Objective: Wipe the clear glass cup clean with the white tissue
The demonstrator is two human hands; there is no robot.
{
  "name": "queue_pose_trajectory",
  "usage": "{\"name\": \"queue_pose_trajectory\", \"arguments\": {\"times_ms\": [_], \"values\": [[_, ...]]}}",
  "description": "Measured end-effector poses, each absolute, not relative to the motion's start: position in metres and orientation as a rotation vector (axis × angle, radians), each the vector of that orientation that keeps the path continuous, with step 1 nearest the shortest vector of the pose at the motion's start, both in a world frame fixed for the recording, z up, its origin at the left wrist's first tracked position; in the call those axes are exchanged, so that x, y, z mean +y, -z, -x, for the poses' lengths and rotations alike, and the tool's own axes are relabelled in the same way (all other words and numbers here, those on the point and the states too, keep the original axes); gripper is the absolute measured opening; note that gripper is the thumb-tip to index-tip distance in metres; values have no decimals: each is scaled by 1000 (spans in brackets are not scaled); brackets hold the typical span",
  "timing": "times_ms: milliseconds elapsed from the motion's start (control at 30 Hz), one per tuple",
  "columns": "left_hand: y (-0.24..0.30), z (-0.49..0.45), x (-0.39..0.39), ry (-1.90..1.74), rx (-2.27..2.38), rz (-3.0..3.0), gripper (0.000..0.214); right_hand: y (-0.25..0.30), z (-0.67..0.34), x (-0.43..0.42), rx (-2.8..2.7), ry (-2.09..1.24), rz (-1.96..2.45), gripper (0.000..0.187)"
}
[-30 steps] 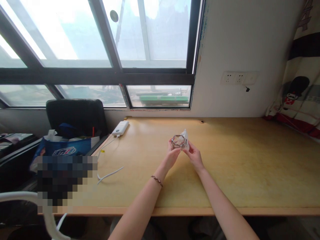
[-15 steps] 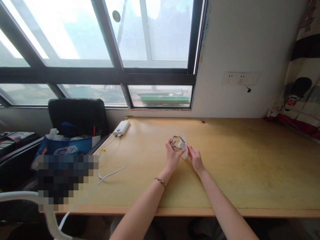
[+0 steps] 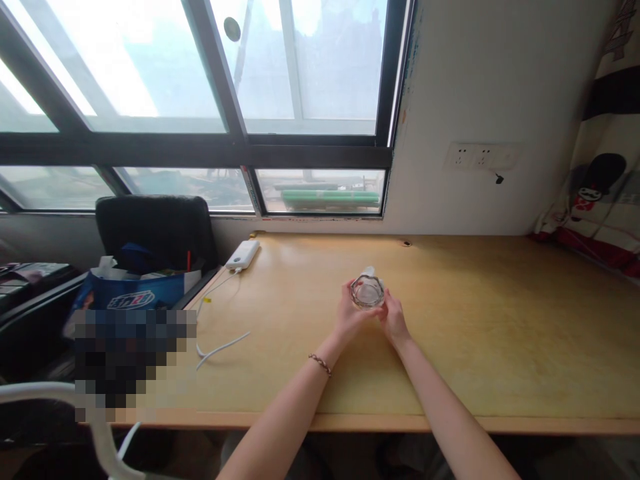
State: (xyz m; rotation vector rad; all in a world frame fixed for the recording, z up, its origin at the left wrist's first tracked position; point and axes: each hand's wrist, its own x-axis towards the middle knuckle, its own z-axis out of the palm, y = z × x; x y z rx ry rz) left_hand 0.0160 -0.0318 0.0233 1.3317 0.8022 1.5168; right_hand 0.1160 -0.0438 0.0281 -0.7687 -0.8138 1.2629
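Observation:
A clear glass (image 3: 367, 294) with a faceted, many-sided rim is held above the table, its opening turned toward me. My left hand (image 3: 349, 316) is closed around its left side, the thumb along the near edge. Against the right side of the glass is my right hand (image 3: 393, 323), fingers curled and partly hidden behind it. A thin white tissue (image 3: 369, 271) sticks out past the far rim, pressed to the outside of the glass by the right hand. Most of the tissue is hidden by the glass.
A white power bank (image 3: 243, 255) lies at the table's far left, with a white cable (image 3: 223, 348) trailing along the left side. A blue bag (image 3: 133, 293) rests on a black chair (image 3: 156, 223). The wooden table (image 3: 500, 333) meets the wall, and a patterned curtain (image 3: 595, 227) hangs at right.
The glass has turned and shifted slightly right, so its opening faces me more. The tissue has moved from its right side to behind its far rim.

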Motion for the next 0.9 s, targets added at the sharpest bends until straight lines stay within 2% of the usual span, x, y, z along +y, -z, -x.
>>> {"name": "queue_pose_trajectory", "arguments": {"times_ms": [100,300,500,600,767,900], "values": [[-22,-17,-34,-1470,845,-1440,79,-24,-119,-39,-756,-1278,754,40],[-22,-9,-29,-1640,1049,-1517,81,-27,-118,-39,-781,-1282,703,43],[-14,-10,-21,-1473,1039,-1303,86,-30,-116,-45,-939,-1220,734,44],[-13,-11,-17,-1358,906,-1087,78,-31,-117,-48,-1060,-1143,776,43],[-14,-7,-16,-1068,737,-837,48,-33,-118,-52,-1381,-843,879,35],[-16,-4,-17,-909,655,-714,52,-31,-120,-51,-1451,-745,950,33]]}}
